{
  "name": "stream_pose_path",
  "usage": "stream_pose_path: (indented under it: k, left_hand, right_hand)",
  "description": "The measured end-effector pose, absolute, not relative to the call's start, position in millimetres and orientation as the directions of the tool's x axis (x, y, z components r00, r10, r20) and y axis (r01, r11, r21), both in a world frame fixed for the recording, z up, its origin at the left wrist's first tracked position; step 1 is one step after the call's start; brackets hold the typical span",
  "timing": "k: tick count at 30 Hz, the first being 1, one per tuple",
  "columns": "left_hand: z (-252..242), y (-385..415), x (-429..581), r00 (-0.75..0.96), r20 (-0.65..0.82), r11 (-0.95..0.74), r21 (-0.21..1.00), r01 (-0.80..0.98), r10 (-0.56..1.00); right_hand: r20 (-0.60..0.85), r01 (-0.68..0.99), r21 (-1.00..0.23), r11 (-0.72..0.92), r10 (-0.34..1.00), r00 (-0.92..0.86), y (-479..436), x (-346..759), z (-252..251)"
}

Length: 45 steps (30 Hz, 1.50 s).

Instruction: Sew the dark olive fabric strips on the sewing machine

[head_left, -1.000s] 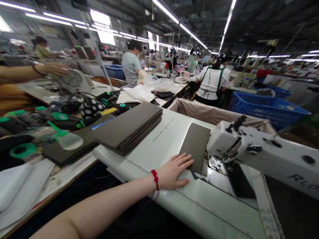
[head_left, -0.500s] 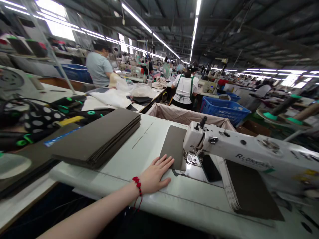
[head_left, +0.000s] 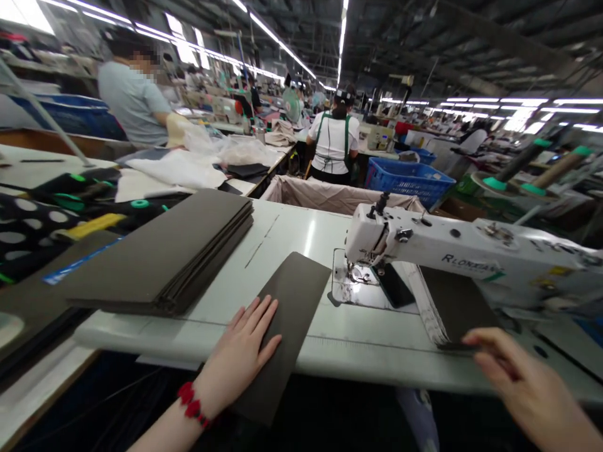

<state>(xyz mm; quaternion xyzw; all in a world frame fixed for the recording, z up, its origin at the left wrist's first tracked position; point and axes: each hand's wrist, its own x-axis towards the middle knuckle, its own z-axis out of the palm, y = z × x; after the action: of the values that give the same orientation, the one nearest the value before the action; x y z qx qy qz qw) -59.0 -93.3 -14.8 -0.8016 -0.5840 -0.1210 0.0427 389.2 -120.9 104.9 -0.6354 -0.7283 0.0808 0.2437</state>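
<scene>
My left hand (head_left: 247, 342) lies flat, fingers stretched out, on a dark grey-brown fabric panel (head_left: 294, 301). The panel slants over the table's front edge, its lower end hanging past it. My right hand (head_left: 522, 370) is at the near corner of a stack of dark panels with pale edges (head_left: 455, 301). Its fingers are loosely bent with a gap between thumb and forefinger; nothing shows in them, and I cannot tell whether a fingertip touches the stack. Between the hands stands a white sewing machine (head_left: 424, 235), its needle area bare of fabric.
A thick pile of dark panels (head_left: 155, 251) rests on the table's left side. A dark phone (head_left: 394, 285) lies beside the needle plate. Behind the table are a cloth-lined bin (head_left: 311, 193) and a blue crate (head_left: 407, 182). Thread cones (head_left: 522, 163) stand at right. Co-workers sit further back.
My left hand has drawn the panel from beside the machine's needle toward me and to the left. My right hand has come into view at the right stack. The view has shifted right.
</scene>
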Motion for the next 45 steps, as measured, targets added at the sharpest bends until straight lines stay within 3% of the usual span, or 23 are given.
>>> stream_pose_path:
  k: [3,6,11,14,18,21,25,28,31,39,45]
  left_hand:
    - [-13,-121,-78,0.257,0.254,-0.269,0.014,0.963,0.933]
    - [-5,-136,-88,0.199,0.260,-0.206,0.001,0.979,0.945]
    - [7,-118,-73,0.124,0.275,-0.159,0.106,0.982,0.953]
    - [5,-105,-53,0.214,0.270,-0.263,0.159,0.952,0.939]
    - [-5,-120,-48,0.332,0.175,-0.353,0.106,0.930,0.927]
    - [-11,-147,-61,0.276,0.151,-0.284,0.033,0.958,0.949]
    - [-11,-178,-80,0.244,0.154,-0.242,-0.031,0.970,0.958]
    - [-4,-196,-88,0.298,0.134,-0.294,-0.050,0.955,0.945]
    - [7,-210,-91,0.372,0.104,-0.370,-0.046,0.928,0.922]
    - [14,-228,-78,0.449,0.077,-0.447,-0.044,0.893,0.890]
    - [21,-229,-64,0.457,0.064,-0.450,-0.099,0.888,0.887]
  right_hand:
    - [0.035,0.840,-0.511,0.183,0.981,-0.192,-116,329,66]
    - [-0.010,0.833,-0.501,0.234,0.961,-0.276,-108,268,44]
    - [-0.008,0.891,-0.304,0.337,0.934,-0.356,-82,199,33]
    - [-0.017,0.921,-0.183,0.344,0.936,-0.352,-64,175,30]
    - [-0.043,0.943,-0.139,0.304,0.949,-0.312,-57,168,28]
    - [-0.074,0.932,-0.223,0.287,0.948,-0.310,-70,175,29]
    - [-0.141,0.829,-0.495,0.260,0.918,-0.371,-101,177,33]
    - [-0.195,0.711,-0.682,0.171,0.895,-0.402,-122,172,33]
    - [-0.257,0.611,-0.791,0.040,0.884,-0.390,-137,171,24]
    - [-0.320,0.355,-0.914,-0.197,0.887,-0.334,-143,184,-4]
    - [-0.303,0.358,-0.917,-0.177,0.893,-0.333,-132,180,-5]
